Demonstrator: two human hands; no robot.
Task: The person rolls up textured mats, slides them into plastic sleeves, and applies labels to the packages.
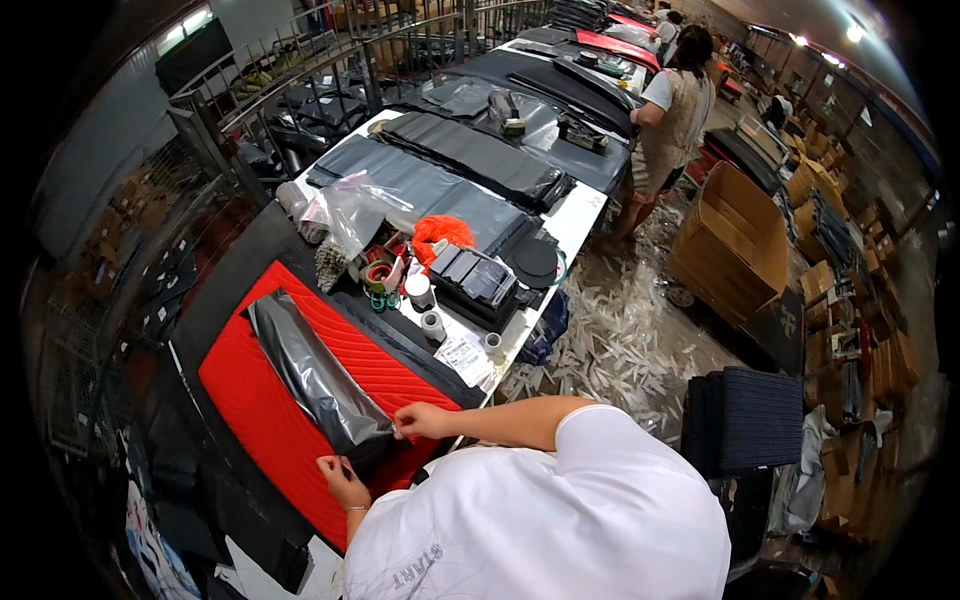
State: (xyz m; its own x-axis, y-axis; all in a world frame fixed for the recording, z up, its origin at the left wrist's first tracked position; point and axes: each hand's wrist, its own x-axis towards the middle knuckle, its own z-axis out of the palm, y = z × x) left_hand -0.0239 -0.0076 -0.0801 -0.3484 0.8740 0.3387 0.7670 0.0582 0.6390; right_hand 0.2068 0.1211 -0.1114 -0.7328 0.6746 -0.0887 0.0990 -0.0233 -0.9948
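A long black plastic bag [318, 370], shiny and creased, lies across a red quilted mat [270, 420] with curved stitched lines. At the bag's near end my right hand [422, 420] pinches its right corner. My left hand [345, 482] is closed on the same end's left edge. Whether anything is inside the bag cannot be told. Dark sheet material [255, 235] extends beyond the red mat.
Beyond the mat, a white table [585, 215] bears grey plastic packs [455, 155], an orange bundle [440, 236], tape rolls and a black tray of small packs [475, 280]. White strips litter the floor [600, 350]. A cardboard box [730, 240] and a person [675, 120] are on the right.
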